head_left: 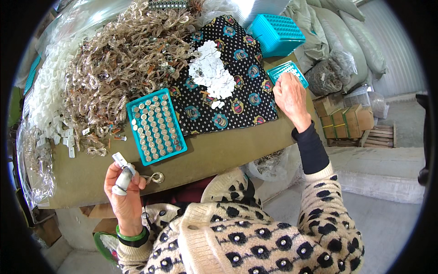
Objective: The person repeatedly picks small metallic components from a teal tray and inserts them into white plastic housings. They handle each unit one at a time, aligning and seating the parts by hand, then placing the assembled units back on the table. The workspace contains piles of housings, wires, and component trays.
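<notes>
My left hand (125, 192), at the near left edge of the table, is closed around a small white plastic piece (120, 160). A rounded grey-white part shows at the thumb; whether it is a separate piece or a wrapping, I cannot tell. Beside these fingers a coil of clear wire (157, 177) hangs at the table edge. My right hand (291, 96) is bent down over a small teal tray (305, 82) at the right, its fingers drawn together. Their tips and anything in them are hidden. Shiny bits show in that tray.
A teal tray (169, 157) holds rows of round silvery button cells. Behind it lie a heap of coiled clear wires (123, 59) and white plastic pieces (45, 91). White flat pieces (212, 73) lie on a patterned cloth (246, 107). Stacked teal trays (278, 36) stand far right.
</notes>
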Demonstrator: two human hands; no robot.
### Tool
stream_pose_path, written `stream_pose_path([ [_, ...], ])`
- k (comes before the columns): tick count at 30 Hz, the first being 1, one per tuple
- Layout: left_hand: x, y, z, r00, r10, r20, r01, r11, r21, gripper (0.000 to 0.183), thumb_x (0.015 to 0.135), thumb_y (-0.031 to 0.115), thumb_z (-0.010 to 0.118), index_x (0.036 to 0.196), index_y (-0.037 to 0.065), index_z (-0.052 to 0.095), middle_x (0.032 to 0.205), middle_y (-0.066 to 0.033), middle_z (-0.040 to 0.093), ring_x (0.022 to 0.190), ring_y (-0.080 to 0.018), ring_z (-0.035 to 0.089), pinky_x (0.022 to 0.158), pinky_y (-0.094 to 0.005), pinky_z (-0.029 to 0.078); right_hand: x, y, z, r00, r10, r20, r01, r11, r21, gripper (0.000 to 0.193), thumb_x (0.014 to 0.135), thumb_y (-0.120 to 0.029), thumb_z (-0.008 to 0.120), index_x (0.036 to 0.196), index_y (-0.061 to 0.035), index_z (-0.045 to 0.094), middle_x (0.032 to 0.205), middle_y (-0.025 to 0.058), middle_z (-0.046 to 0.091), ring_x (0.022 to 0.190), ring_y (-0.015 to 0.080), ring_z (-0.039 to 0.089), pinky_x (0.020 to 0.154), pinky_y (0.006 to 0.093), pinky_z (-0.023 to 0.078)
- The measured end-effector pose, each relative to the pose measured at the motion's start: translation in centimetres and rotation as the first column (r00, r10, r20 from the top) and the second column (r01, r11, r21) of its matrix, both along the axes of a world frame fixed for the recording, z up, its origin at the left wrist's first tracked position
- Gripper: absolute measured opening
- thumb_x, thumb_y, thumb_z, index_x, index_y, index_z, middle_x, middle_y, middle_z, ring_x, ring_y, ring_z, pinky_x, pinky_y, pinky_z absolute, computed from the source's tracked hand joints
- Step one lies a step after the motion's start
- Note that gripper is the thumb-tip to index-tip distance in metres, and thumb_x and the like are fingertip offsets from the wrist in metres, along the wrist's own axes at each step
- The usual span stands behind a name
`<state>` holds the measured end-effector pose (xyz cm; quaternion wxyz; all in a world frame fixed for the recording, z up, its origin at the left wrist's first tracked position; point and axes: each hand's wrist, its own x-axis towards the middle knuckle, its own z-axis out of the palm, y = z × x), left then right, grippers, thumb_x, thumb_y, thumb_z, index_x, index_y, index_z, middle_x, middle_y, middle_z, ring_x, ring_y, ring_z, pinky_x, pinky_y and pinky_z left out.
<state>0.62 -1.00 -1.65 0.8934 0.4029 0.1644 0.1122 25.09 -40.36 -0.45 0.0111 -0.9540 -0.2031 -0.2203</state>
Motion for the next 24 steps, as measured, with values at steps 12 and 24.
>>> stream_pose_path([
  [12, 0.2, -0.4, 0.2, 1.0, 0.027, 0.006, -0.027, 0.999, -0.022, 0.021, 0.092, 0.01, 0.064, 0.113, 0.006, 0.057, 0.088, -0.004, 0.06, 0.07, -0.0138, 0.054, 0.057, -0.0305, 0.045, 5.5, -1.4, -1.8, 0.985, -0.03, -0.168, 0.053, 0.99, 0.134, 0.015, 0.084, -0.016, 0.057, 0.08, -0.0023, 0.057, 0.08, 0.0186, 0.064, 0.075, 0.0398, 0.063, 0.065, 0.0488, 0.049],
  [24, -0.3, -0.1, 1.4, 0.995, -0.104, -0.004, 0.1, 0.966, -0.24, 0.025, 0.091, 0.006, 0.065, 0.115, 0.0, 0.061, 0.092, -0.0096, 0.064, 0.071, -0.015, 0.061, 0.055, -0.0299, 0.054, -5.2, 15.5, 4.0, 0.79, 0.568, -0.231, -0.296, 0.684, 0.667, 0.001, 0.091, -0.001, 0.063, 0.091, -0.0003, 0.063, 0.075, 0.0066, 0.06, 0.064, 0.013, 0.056, 0.056, 0.0272, 0.044],
])
